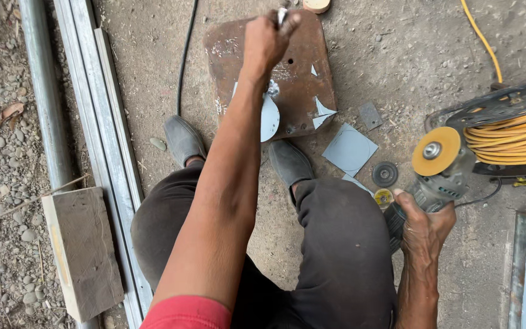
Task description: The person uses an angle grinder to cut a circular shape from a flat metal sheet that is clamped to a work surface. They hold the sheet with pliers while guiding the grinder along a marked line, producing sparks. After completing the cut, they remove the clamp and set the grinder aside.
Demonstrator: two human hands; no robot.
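Observation:
My left hand (267, 36) reaches forward over a rusty steel plate (302, 67) on the ground and is closed around a small metal tool whose tip shows at the fingers. A round light-grey sheet-metal piece (270, 117) lies on the plate's near edge, partly hidden by my forearm. My right hand (424, 222) grips the body of an angle grinder (442, 164) with a yellow-orange disc, held off to the right of my knee. I am squatting, with both shoes at the plate's near edge.
Grey sheet offcuts (349, 148) and spare grinder discs (385, 174) lie right of the plate. A reel of yellow cable (509, 131) stands at far right. Long steel channels (101, 122) run along the left, with a wooden block (83, 250) beside them. A black cord (184, 58) trails away.

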